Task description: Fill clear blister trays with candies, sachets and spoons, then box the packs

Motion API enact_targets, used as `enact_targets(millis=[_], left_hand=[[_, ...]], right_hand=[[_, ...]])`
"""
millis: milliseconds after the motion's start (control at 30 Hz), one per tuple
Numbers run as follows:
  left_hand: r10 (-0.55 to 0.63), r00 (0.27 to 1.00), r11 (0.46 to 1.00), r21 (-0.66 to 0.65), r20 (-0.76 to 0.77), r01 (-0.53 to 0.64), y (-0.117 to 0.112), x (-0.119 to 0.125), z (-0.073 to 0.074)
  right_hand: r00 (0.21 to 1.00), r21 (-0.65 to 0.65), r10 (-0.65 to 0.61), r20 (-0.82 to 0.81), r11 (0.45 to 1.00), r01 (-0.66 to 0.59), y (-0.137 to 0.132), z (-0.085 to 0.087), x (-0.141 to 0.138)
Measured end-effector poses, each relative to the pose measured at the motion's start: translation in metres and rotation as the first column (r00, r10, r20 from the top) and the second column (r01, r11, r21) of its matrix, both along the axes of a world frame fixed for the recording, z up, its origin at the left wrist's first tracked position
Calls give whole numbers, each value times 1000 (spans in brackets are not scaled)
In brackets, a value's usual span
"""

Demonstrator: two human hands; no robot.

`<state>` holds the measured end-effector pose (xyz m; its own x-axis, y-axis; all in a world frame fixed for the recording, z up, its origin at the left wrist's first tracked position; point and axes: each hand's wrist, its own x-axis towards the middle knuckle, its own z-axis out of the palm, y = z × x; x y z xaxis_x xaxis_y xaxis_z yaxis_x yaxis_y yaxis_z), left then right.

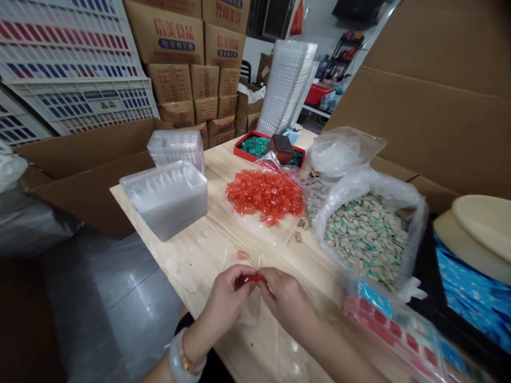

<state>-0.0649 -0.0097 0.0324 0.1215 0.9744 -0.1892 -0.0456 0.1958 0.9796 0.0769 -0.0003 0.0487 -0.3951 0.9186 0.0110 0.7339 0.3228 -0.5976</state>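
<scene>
My left hand (230, 292) and my right hand (282, 290) meet above the near part of the wooden table. Between their fingertips they pinch a small red translucent piece (252, 278), partly hidden by the fingers. Just beyond my hands lies a single orange-red cube-like piece (241, 255) on the table, beside a clear plastic sheet (251, 311) under my hands. Farther back, a heap of the same orange-red pieces (265, 194) rests on a clear plastic bag.
Clear plastic trays (167, 202) are stacked at the left table edge. To the right stand a bag of striped flat pieces (365, 239) and a blurred clear tray with red compartments (395, 330). A red tray (244, 151) with green pieces sits behind, near a dark box (280, 148).
</scene>
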Motion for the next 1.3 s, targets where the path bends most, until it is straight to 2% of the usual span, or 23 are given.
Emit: enact_targets(millis=[67,133,200,300,400,500,567,633,700,767,800,900,1000,1100,1167,1233,1300], left_hand=[[42,996,994,108,-79,-33,-4,3,3],[79,984,977,207,-161,-45,-8,4,7],[97,974,963,268,-204,-40,-12,5,11],[106,975,956,290,-194,-46,-14,7,14],[88,995,988,133,-47,-81,-12,9,17],[105,970,992,-84,217,-89,-11,5,26],[145,921,983,-154,361,-95,-13,-4,35],[133,888,984,-164,441,-66,-15,-15,44],[50,889,981,-191,455,43,-16,-22,49],[-4,887,944,-290,461,155,-15,-19,46],[13,880,920,-351,474,176,-14,-14,42],[130,827,889,-434,547,148,-12,6,26],[107,788,903,-391,606,178,-11,17,14],[18,828,896,-376,561,235,-14,12,8],[-14,859,885,-393,512,248,-18,3,5],[-8,876,874,-422,483,241,-23,-5,1],[43,890,868,-459,453,192,-26,-12,-2]], right_hand=[[990,-46,-66,-125,997,61,-2,-4,-2],[915,-203,-192,-356,971,125,-3,-9,-5],[746,-411,-383,-545,897,160,-3,-12,-8],[498,-634,-611,-616,759,146,-3,-10,-11],[371,-746,-708,-601,663,56,-1,-1,-8],[285,-780,-743,-605,625,-25,4,3,3],[195,-783,-774,-603,621,39,8,0,15],[122,-768,-780,-614,626,138,11,-4,27],[150,-727,-743,-652,669,157,11,-9,31],[246,-667,-675,-695,734,128,7,-11,27],[295,-640,-643,-707,759,121,5,-11,23],[422,-579,-581,-696,802,150,-1,-12,9],[517,-548,-526,-675,827,127,-4,-18,4],[598,-516,-471,-649,850,109,-7,-27,7],[692,-477,-426,-582,869,134,-10,-33,9],[792,-410,-350,-499,901,140,-13,-33,9],[858,-309,-229,-460,947,87,-15,-29,6]])
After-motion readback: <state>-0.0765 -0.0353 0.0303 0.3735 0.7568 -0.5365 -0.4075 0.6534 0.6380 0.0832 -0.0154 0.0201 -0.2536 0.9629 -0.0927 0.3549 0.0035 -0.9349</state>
